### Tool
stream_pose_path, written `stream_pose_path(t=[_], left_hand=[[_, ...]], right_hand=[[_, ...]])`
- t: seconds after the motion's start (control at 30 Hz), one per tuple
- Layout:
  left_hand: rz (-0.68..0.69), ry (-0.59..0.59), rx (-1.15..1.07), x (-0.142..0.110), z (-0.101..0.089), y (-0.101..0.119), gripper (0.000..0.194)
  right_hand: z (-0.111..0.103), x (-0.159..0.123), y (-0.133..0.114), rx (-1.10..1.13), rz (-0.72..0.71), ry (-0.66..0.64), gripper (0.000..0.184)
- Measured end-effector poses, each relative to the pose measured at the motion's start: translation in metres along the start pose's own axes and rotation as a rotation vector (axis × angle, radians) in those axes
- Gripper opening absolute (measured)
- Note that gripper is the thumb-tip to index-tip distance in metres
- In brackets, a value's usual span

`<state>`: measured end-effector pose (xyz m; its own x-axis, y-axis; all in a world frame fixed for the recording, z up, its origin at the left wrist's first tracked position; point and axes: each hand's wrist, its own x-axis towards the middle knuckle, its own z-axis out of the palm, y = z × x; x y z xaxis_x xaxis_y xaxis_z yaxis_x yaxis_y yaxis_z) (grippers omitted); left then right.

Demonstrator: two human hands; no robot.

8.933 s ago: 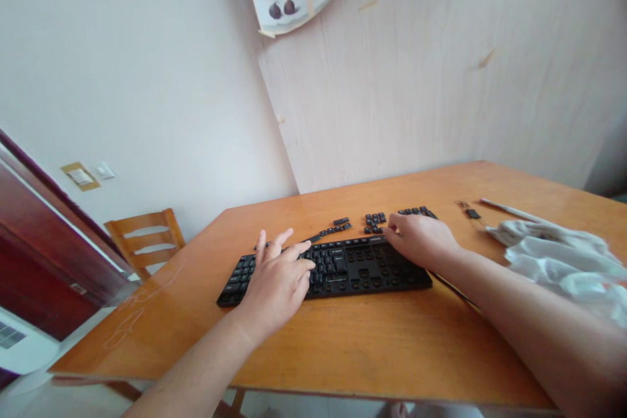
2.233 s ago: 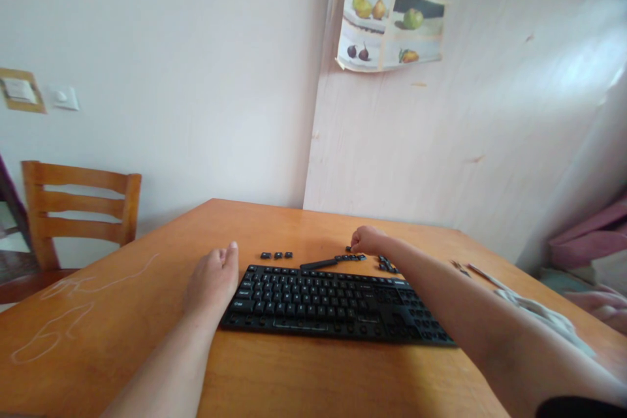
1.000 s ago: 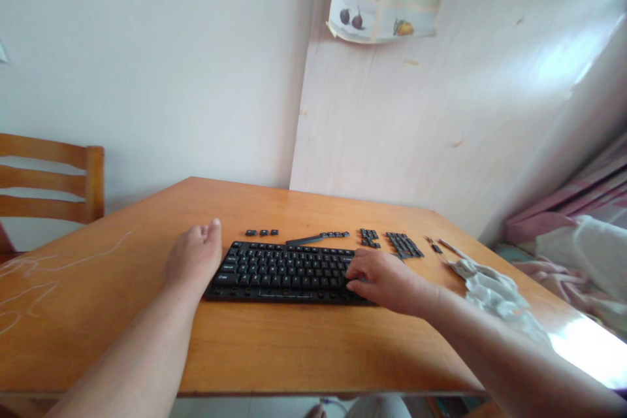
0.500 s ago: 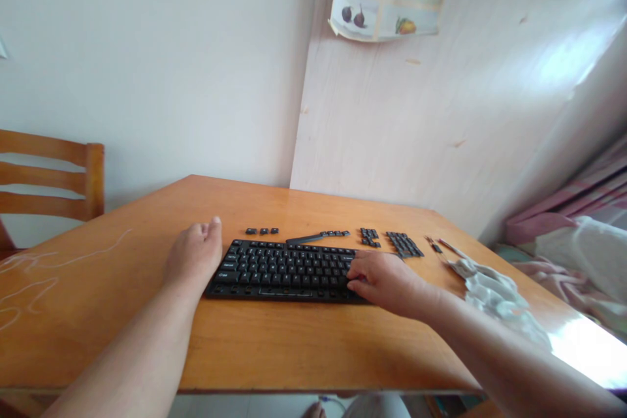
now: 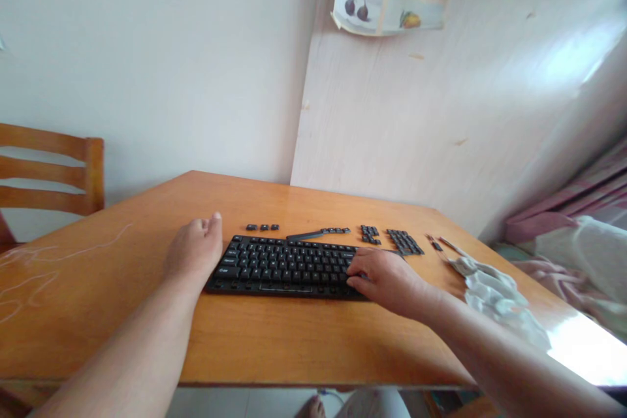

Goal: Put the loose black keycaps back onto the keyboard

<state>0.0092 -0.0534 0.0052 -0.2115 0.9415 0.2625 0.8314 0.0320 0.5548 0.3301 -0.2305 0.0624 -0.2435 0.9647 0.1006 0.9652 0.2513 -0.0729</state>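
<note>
A black keyboard (image 5: 289,264) lies on the wooden table in front of me. Along its front row there are gaps in the keys, with a long outlined slot in the middle. My left hand (image 5: 196,251) is closed beside the keyboard's left edge, thumb up; whatever its curled fingers hold is hidden. Over the right part of the keyboard, my right hand (image 5: 382,274) has its fingers bent together and touching the keys; anything between the fingertips is too small to make out. Behind the keyboard lie three loose keycaps (image 5: 264,227) and a long black spacebar (image 5: 304,236).
More loose keycaps sit in groups: a short row (image 5: 336,230), a small cluster (image 5: 370,234) and a larger block (image 5: 404,242). To the right are a thin pen-like tool (image 5: 453,247) and a crumpled pale cloth or bag (image 5: 494,294). White thread (image 5: 73,251) trails at left.
The view has tilted slightly. Both hands keep almost the same place at the keyboard, and the loose keycaps have not moved.
</note>
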Motion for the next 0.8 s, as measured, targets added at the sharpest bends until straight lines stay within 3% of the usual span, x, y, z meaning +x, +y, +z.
stream_pose_path(t=[0.23,0.53,0.8], left_hand=[[0.017,0.027,-0.011,0.001,0.002,-0.003,0.063],[-0.007,0.010,-0.014,-0.002,-0.001,0.001,0.062],[-0.011,0.002,-0.016,-0.003,-0.002,0.003,0.061]], right_hand=[[0.005,0.001,0.017,0.199,0.054,-0.022,0.011],[-0.003,-0.004,-0.002,0.052,0.007,0.017,0.012],[-0.002,-0.003,0.000,0.029,-0.014,0.004,0.014]])
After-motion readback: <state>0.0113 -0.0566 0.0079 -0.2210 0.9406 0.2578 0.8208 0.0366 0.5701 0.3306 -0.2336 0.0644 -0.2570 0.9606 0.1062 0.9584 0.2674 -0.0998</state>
